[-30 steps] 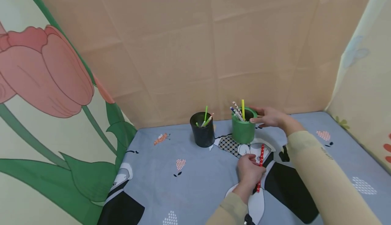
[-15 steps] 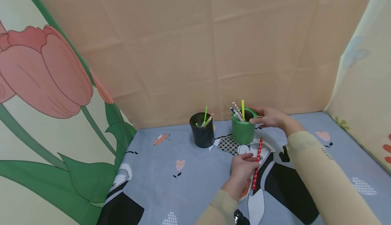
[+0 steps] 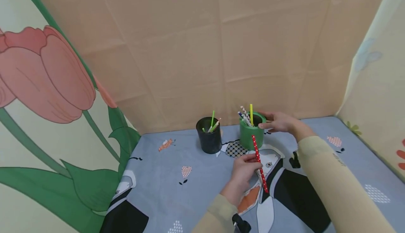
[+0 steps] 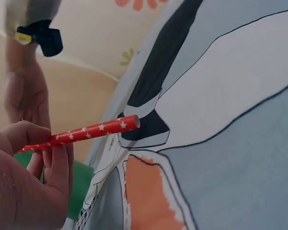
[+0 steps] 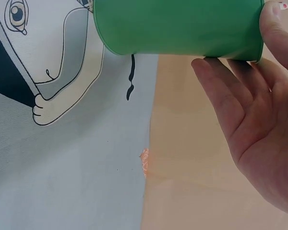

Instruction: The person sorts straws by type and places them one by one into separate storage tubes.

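light: even, soft | shadows: faint | wrist views: close-up blur

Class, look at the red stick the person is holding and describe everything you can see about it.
The red stick is a thin, straight tube, red with small white stars; it looks like paper, and its cut end looks hollow in the left wrist view. The left hand pinches it near the middle between thumb and fingers. It is held in the air above the blue printed cloth, slanted, its upper end pointing toward the green cup without touching it. Nothing else touches it.
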{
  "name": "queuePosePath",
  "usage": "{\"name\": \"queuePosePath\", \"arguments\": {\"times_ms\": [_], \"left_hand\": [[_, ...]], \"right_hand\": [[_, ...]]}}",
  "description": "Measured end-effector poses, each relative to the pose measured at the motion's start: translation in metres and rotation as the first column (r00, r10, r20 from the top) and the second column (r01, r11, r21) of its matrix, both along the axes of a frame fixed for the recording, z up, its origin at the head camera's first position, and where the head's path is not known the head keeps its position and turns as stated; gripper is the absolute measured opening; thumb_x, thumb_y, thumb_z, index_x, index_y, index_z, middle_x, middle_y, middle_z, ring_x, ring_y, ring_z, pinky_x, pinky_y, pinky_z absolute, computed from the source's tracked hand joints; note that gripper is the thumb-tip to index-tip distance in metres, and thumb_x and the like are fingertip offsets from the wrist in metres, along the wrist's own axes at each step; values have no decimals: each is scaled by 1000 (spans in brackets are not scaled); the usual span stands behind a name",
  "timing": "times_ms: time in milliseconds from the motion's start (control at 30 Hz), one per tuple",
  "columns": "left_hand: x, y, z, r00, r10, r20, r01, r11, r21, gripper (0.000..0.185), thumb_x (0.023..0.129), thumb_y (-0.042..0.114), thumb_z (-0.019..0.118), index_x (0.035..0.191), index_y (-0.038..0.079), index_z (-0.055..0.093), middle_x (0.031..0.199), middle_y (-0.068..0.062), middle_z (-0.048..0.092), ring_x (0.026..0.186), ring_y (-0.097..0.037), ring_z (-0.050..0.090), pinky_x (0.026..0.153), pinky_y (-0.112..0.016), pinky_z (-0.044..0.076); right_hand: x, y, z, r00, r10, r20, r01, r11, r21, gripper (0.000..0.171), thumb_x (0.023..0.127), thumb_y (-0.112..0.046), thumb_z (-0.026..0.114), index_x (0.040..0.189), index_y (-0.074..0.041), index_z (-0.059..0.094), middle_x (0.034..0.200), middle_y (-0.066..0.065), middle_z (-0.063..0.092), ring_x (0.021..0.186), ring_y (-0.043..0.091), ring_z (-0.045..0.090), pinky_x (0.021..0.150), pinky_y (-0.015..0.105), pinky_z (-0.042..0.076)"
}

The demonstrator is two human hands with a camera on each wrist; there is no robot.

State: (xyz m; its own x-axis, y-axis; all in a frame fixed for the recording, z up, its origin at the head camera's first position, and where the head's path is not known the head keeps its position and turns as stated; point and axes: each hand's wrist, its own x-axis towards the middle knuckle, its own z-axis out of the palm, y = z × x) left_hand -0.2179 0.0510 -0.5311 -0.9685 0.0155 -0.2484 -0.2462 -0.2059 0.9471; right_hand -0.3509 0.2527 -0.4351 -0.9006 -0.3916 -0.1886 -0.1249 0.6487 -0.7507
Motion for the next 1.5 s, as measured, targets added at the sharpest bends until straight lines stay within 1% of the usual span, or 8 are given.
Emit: {"name": "queuePosePath", "arguments": {"times_ms": [367, 700, 833, 1000, 1100, 1233, 1333, 1500], "left_hand": [[-2, -15, 8, 999, -39, -28, 38, 998, -46, 30, 81, -9, 84, 107, 5, 81, 92, -1, 77, 85, -14, 72, 80, -32, 62], [-9, -36, 16, 991, -56, -121, 52, 998, -35, 16, 90, 3, 83, 106, 5, 80, 95, -5, 76, 81, -16, 74, 77, -30, 64], [-14, -49, 34, 981, -43, -192, 31, 997, -66, 16, 94, 9, 83, 110, 7, 80, 99, -3, 75, 86, -18, 75, 80, -32, 64], [-27, -62, 72, 950, 1, -313, -17, 999, -47, 20, 96, 8, 80, 116, 4, 76, 102, -5, 74, 87, -18, 75, 87, -44, 64], [-39, -67, 95, 921, 52, -386, -61, 998, -12, 22, 97, 3, 77, 118, 1, 72, 103, -8, 74, 87, -18, 75, 89, -47, 64], [-54, -71, 119, 883, 116, -456, -119, 993, 23, 22, 98, -1, 74, 119, 1, 70, 103, -9, 74, 88, -18, 74, 87, -43, 64], [-63, -70, 128, 873, 143, -466, -148, 989, 26, 23, 98, 0, 75, 119, 3, 70, 103, -7, 75, 90, -18, 75, 89, -45, 64], [-71, -66, 130, 871, 175, -460, -173, 984, 47, 22, 97, 0, 75, 118, 2, 70, 102, -8, 76, 92, -20, 75, 92, -47, 63]], "right_hand": [[4, 0, 0, 1000, -14, 14, 14, 1000, -1, 97, 100, -49, 73, 170, -4, 23, 163, 36, 36, 139, 54, 51, 104, 58, 55], [5, -6, 0, 1000, -11, 2, 11, 1000, -7, 93, 102, -43, 72, 169, -2, 23, 162, 36, 38, 137, 54, 53, 104, 60, 54], [2, -12, 1, 1000, -9, 9, 9, 1000, -8, 89, 104, -39, 71, 170, -4, 22, 162, 35, 38, 138, 54, 51, 106, 61, 52], [2, -15, 2, 1000, -11, 21, 11, 1000, -6, 89, 105, -38, 71, 170, -5, 21, 163, 34, 37, 141, 55, 49, 107, 60, 51], [3, -16, 1, 1000, -9, 24, 9, 1000, -16, 91, 104, -40, 71, 170, -4, 21, 163, 34, 37, 140, 54, 49, 107, 60, 51], [2, -19, 1, 1000, -5, 22, 5, 1000, -31, 93, 102, -42, 73, 170, -4, 22, 163, 33, 38, 140, 54, 49, 108, 60, 51], [1, -20, 1, 1000, -4, 25, 5, 999, -37, 89, 104, -37, 71, 170, -4, 22, 163, 33, 38, 141, 54, 49, 108, 61, 51], [0, -22, 0, 999, -2, 49, 5, 999, -46, 83, 107, -27, 69, 170, -4, 21, 165, 32, 35, 142, 54, 47, 109, 60, 50]]}}
